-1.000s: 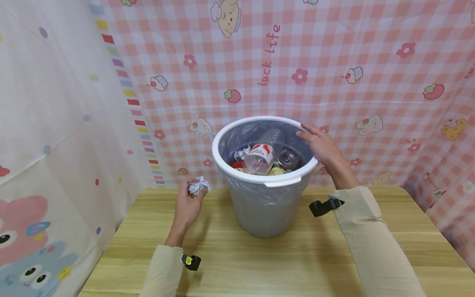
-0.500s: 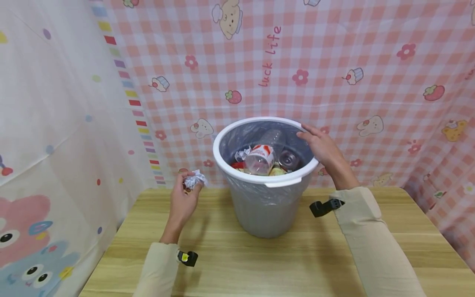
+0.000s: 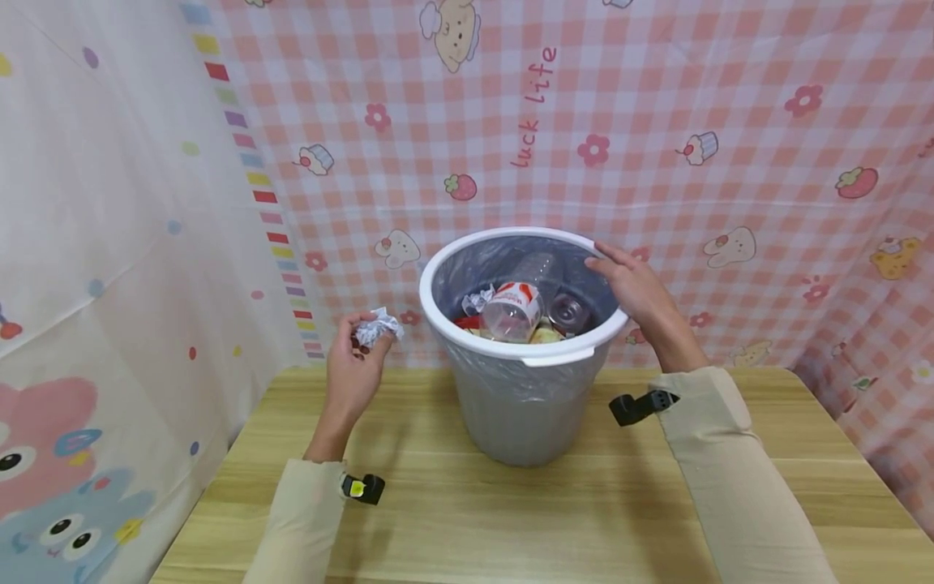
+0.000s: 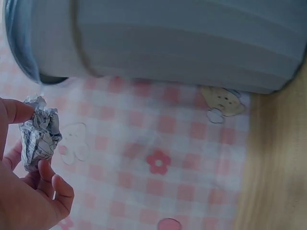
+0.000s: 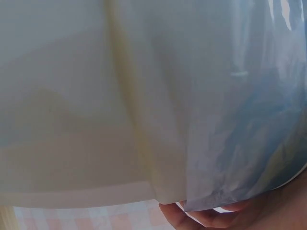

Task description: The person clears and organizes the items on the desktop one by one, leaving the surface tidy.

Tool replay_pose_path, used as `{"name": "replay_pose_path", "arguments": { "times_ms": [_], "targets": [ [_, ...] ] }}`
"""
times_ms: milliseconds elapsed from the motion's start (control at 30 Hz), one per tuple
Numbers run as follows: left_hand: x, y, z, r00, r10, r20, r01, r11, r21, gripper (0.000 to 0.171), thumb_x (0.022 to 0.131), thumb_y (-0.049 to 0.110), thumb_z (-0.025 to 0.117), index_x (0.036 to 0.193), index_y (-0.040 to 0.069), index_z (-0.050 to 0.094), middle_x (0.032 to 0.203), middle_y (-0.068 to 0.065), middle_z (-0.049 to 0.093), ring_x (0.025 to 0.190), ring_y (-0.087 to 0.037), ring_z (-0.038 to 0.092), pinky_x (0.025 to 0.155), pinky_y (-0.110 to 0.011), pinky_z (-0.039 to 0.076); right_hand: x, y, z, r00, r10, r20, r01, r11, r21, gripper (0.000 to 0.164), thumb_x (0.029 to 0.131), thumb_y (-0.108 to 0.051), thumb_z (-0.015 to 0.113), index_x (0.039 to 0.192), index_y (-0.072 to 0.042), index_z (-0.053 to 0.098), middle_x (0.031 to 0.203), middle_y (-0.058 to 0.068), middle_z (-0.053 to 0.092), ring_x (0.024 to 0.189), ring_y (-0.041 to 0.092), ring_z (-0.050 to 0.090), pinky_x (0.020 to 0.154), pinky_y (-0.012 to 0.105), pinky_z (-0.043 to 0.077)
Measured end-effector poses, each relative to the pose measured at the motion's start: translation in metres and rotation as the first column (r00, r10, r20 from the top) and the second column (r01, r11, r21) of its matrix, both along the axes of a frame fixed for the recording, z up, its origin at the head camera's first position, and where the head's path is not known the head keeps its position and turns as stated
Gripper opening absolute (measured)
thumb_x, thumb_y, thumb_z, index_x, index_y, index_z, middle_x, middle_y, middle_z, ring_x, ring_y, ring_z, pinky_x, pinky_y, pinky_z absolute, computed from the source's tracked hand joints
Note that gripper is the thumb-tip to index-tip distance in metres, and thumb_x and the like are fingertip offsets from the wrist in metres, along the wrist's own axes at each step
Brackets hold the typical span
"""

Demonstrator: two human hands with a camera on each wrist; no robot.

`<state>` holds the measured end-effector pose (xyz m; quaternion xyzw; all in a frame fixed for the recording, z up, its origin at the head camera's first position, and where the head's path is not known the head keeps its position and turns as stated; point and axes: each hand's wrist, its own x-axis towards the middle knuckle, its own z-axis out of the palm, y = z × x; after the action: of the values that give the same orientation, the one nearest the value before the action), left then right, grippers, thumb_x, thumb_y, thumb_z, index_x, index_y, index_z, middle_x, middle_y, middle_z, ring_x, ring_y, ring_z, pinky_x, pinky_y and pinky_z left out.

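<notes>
My left hand (image 3: 353,373) pinches a crumpled ball of printed paper (image 3: 380,328) between thumb and fingertips, to the left of the trash can and apart from it. Up close in the left wrist view, the paper ball (image 4: 40,138) shows printed lines and creases. A grey trash can (image 3: 521,422) with a white rim and a clear bag liner stands upright on the table. At its right side, my right hand (image 3: 642,298) grips the rim; in the right wrist view the fingers (image 5: 180,218) curl at the edge of the can.
Inside the can lie a clear plastic cup (image 3: 513,315) with a red-and-white label, another crumpled paper (image 3: 477,301), a clear plastic container (image 3: 569,312) and other wrappers. The wooden table (image 3: 467,519) meets a pink checked cloth (image 3: 657,73) behind and a white printed curtain (image 3: 131,284) at left.
My left hand has moved up and slightly left, away from the can, still pinching the crumpled paper. My right hand stays on the rim, and the can has not moved.
</notes>
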<state>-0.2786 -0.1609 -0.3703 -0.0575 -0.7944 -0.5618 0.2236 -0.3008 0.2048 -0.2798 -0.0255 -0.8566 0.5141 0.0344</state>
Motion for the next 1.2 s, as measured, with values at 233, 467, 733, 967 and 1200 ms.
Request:
{"name": "replay_pose_path", "arguments": {
  "times_ms": [233,467,733,967,1200],
  "targets": [
    [0.005,0.007,0.026,1.000,-0.020,-0.004,0.020,0.999,0.024,0.035,0.095,0.012,0.062,0.127,0.005,0.050,0.103,-0.007,0.053,0.083,-0.016,0.046,0.065,-0.021,0.041,0.000,0.001,0.000,1.000,0.013,0.000,-0.013,1.000,-0.010,0.063,0.101,-0.047,0.044,0.157,-0.027,0.027,0.161,0.014,0.028,0.141,0.036,0.038,0.106,0.049,0.042],
    [0.001,0.012,0.039,0.997,-0.026,-0.073,0.027,1.000,0.015,0.034,0.094,0.016,0.063,0.125,0.009,0.051,0.102,-0.004,0.053,0.084,-0.016,0.047,0.065,-0.024,0.041,0.000,0.001,-0.001,1.000,0.014,-0.003,-0.014,1.000,-0.008,0.063,0.101,-0.047,0.044,0.157,-0.026,0.027,0.160,0.015,0.029,0.138,0.035,0.042,0.104,0.049,0.044],
    [0.000,0.021,0.059,0.990,-0.050,-0.130,0.052,0.999,0.012,0.035,0.093,0.016,0.064,0.125,0.011,0.051,0.100,-0.001,0.052,0.083,-0.015,0.046,0.066,-0.025,0.040,0.000,0.000,0.000,1.000,0.011,0.008,-0.011,1.000,-0.013,0.062,0.101,-0.046,0.045,0.157,-0.026,0.028,0.161,0.014,0.028,0.141,0.035,0.038,0.108,0.049,0.041],
    [0.002,0.031,0.075,0.985,-0.090,-0.149,0.092,0.996,0.001,0.036,0.094,0.018,0.065,0.126,0.013,0.051,0.100,-0.001,0.050,0.083,-0.016,0.045,0.066,-0.026,0.038,0.000,0.000,0.001,1.000,0.009,0.008,-0.008,1.000,-0.009,0.062,0.101,-0.046,0.046,0.157,-0.026,0.028,0.161,0.014,0.028,0.140,0.035,0.038,0.108,0.049,0.040],
    [0.000,0.046,0.088,0.979,-0.109,-0.172,0.110,0.994,-0.002,0.034,0.094,0.017,0.064,0.125,0.013,0.051,0.100,-0.001,0.050,0.082,-0.016,0.045,0.066,-0.027,0.039,0.000,0.001,0.000,1.000,0.005,0.007,-0.005,1.000,-0.004,0.062,0.100,-0.046,0.046,0.157,-0.027,0.029,0.161,0.014,0.028,0.141,0.035,0.037,0.109,0.050,0.039]
  ]
}}
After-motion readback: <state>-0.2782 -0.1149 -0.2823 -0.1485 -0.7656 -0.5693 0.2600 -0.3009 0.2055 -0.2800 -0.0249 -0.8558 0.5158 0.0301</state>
